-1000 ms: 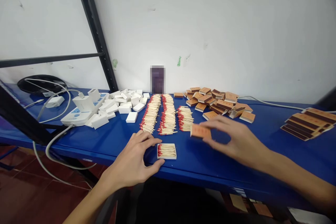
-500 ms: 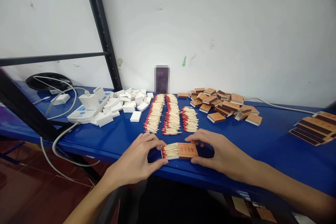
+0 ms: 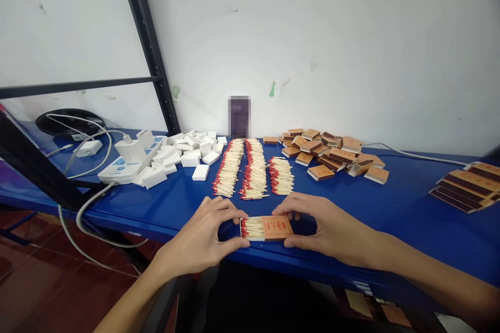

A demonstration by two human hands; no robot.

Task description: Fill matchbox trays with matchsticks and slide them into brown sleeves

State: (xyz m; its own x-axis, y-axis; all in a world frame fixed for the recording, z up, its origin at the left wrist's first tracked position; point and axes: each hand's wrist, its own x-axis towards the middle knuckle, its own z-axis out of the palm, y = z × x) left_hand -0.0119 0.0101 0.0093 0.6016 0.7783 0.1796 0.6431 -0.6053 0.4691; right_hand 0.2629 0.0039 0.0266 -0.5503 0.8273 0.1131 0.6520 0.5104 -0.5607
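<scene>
Between my hands, near the front edge of the blue table, is a matchbox with its tray (image 3: 257, 240) partly out of the orange sleeve (image 3: 277, 227). Red-tipped matches (image 3: 252, 228) fill the exposed part of the tray, heads toward the left. My left hand (image 3: 209, 231) pinches the tray's left end between thumb and fingers. On the other side, my right hand (image 3: 318, 223) grips the sleeve by its near and far edges. Just beyond lie rows of loose matches (image 3: 254, 171), the rightmost row shorter.
White trays (image 3: 190, 148) are heaped at the back left beside a power strip (image 3: 130, 161) with chargers and cables. Orange matchbox sleeves (image 3: 332, 151) pile up at the back right. Flattened sleeves (image 3: 464, 187) lie far right. A black shelf post (image 3: 150, 47) rises at left.
The sleeve has slid a little to the left over the tray, covering more of the matches. Both hands keep their grip, and the view has shifted slightly.
</scene>
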